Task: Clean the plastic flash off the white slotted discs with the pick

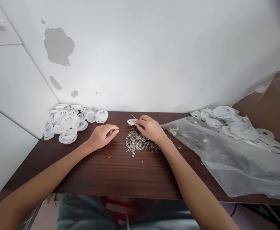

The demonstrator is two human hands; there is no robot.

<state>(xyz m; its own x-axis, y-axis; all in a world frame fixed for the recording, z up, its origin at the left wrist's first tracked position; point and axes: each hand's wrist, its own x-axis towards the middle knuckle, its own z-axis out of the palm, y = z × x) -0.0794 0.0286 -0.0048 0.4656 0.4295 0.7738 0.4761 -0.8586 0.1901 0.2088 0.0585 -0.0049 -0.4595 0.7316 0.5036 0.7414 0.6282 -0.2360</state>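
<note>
My left hand [103, 135] hovers over the table left of the metal pile, thumb and fingertips drawn together in a pinch; whatever is between them is too small to make out. My right hand [149, 127] is closed, palm down, at the far edge of the pile. A thin pale stick [133, 117] pokes out from its fingertips. Right by those fingertips lies a small round white plastic part [131, 122] with holes. Below it spreads a heap of tiny shiny metal pieces [137, 142], partly covered by my right hand.
Slotted white plastic discs [69, 121] are piled at the back left, against the wall. On the right, a clear plastic bag [216, 153] lies across the dark wooden table [120, 179], with more white plastic parts [235, 124] behind it. A brown cardboard surface [271, 102] rises at far right.
</note>
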